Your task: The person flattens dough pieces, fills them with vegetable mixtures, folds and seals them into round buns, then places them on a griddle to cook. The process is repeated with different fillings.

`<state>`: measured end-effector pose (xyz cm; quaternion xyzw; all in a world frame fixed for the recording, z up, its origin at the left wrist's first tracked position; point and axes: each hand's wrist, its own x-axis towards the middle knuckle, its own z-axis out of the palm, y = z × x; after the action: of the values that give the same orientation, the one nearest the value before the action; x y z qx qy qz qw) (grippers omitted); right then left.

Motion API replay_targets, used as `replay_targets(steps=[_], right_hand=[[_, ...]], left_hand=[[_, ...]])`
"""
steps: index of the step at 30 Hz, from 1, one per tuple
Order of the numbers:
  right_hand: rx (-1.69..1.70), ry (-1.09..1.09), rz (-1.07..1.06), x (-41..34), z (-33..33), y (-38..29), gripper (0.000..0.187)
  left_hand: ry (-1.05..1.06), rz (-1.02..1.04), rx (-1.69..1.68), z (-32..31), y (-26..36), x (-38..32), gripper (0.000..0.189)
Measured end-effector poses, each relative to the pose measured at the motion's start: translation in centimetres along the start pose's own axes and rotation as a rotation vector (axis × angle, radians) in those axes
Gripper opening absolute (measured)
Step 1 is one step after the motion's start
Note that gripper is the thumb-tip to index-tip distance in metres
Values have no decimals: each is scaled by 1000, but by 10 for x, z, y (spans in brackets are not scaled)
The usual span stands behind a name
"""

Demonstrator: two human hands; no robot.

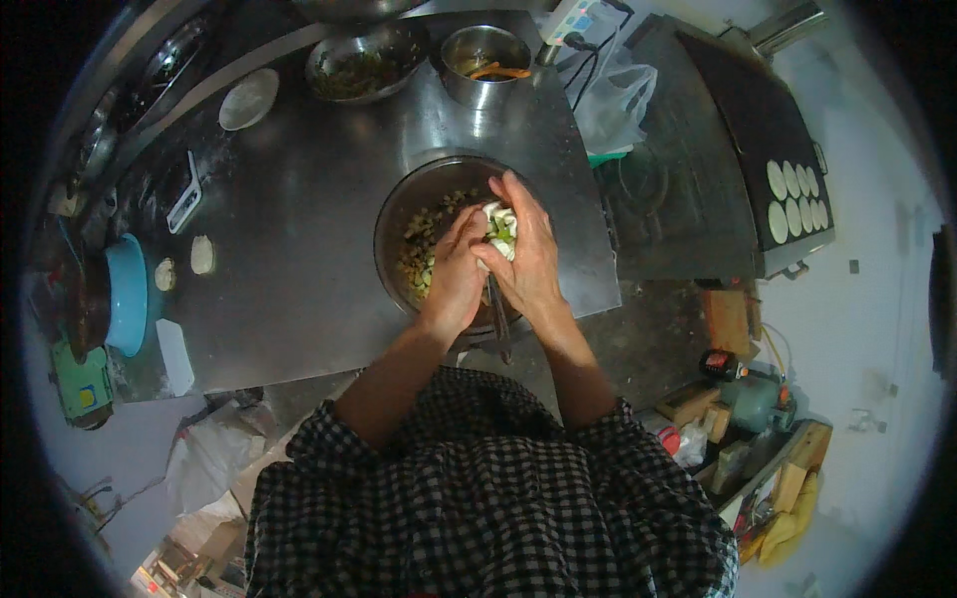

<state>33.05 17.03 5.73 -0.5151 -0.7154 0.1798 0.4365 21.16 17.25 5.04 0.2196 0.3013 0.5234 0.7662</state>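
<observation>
My left hand [457, 273] and my right hand [537, 258] are cupped together around a piece of white dough [502, 250]. Green chopped filling [499, 227] shows in the opening at its top. Both hands are above a large round bowl [383, 224] near the front edge of the metal table [299, 247]. Loose chopped filling [420, 243] lies in the bowl's left part; my hands hide much of the rest. Under my wrists, a utensil's handle [499, 329] leans out over the bowl's near rim.
Left on the table are two dough pieces [202, 254], a white-framed tool [187, 198], a white scraper [176, 357] and a blue basin [128, 295]. Behind stand a bowl of greens [362, 71] and a steel pot [486, 90]. Pale dough rounds [779, 223] lie on a griddle [740, 112] at right.
</observation>
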Motion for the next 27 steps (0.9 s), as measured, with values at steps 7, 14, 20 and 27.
replay_targets(steps=[7,14,20,27], right_hand=[[259,108,123,3,8,-13,29],[480,319,269,12,7,-31,37],[367,242,143,15,9,-43,42],[356,289,101,17,8,-48,34]], left_hand=[[143,-62,24,11,15,6,55],[-161,586,984,17,25,-12,47],[-130,865,1029,14,26,-6,34],[-19,730,899,25,24,-17,46]])
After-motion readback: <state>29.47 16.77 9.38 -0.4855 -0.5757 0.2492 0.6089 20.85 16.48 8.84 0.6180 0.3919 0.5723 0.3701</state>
